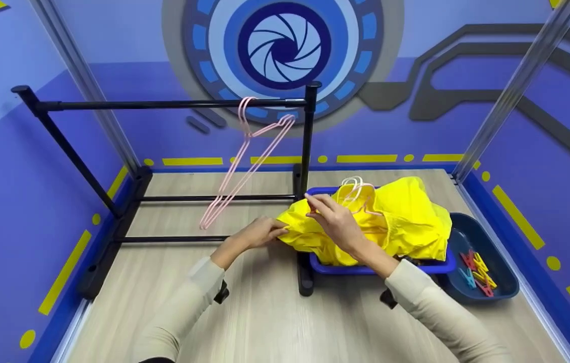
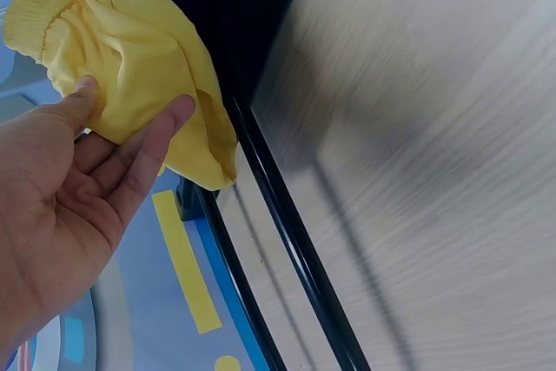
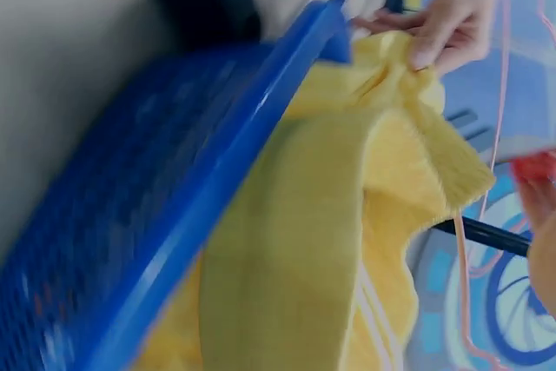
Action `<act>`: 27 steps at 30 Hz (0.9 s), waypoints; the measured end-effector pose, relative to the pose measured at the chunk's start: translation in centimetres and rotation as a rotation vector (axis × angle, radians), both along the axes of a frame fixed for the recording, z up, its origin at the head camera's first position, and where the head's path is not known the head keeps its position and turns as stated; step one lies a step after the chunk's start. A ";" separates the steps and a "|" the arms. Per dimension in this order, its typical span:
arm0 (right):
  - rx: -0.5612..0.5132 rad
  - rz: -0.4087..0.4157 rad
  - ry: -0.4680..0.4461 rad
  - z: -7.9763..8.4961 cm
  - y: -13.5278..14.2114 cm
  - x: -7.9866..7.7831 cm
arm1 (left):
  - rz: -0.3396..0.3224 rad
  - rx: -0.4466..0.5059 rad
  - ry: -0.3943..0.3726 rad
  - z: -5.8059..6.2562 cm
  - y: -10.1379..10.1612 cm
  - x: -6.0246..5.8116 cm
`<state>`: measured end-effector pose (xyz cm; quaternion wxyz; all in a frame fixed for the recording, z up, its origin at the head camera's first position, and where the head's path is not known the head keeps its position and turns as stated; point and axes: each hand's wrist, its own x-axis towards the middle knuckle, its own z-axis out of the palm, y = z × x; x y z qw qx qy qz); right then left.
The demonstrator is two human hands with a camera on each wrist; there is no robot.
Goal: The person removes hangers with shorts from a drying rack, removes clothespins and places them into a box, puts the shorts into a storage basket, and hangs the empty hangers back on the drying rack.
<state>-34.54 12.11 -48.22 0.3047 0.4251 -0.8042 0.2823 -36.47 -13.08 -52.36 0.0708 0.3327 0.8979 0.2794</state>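
Observation:
A yellow garment (image 1: 416, 222) with a gathered elastic edge lies heaped over a blue basket (image 1: 332, 268). My left hand (image 1: 259, 232) pinches its left end between thumb and fingers, and the left wrist view shows the thumb on the yellow cloth (image 2: 148, 58). Above the garment, my right hand (image 1: 337, 224) holds a small red clothespin (image 3: 534, 165) at its fingertips, mostly hidden by the fingers. White hanger hooks (image 1: 353, 182) and a pink hanger (image 1: 373, 213) stick out among the folds.
A black clothes rack (image 1: 174, 105) stands at left, with pink hangers (image 1: 237, 171) on its bar near the right post. Right of the basket, a dark basin (image 1: 504, 282) holds several coloured clothespins (image 1: 479, 272). Blue panel walls surround the wood-patterned surface (image 1: 264, 322).

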 end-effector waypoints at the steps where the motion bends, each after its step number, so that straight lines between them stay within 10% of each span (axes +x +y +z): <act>1: 0.046 -0.026 0.106 0.2 0.2 0.0 | 0.001 0.000 0.002 0.0 0.0 0.0; 6: 0.112 -0.055 0.382 1.6 1.6 -0.1 | -0.012 0.000 0.030 0.0 -0.1 0.1; 15: 0.074 -0.180 0.367 6.6 7.4 -3.6 | 0.024 -0.079 0.068 0.3 -0.3 0.0; 21: 0.019 -0.395 0.220 8.0 15.0 -7.3 | 0.030 -0.099 0.075 0.4 -0.2 0.1; 27: -0.020 -0.656 -0.031 3.8 23.8 -7.1 | 0.021 -0.094 0.076 0.4 0.0 0.3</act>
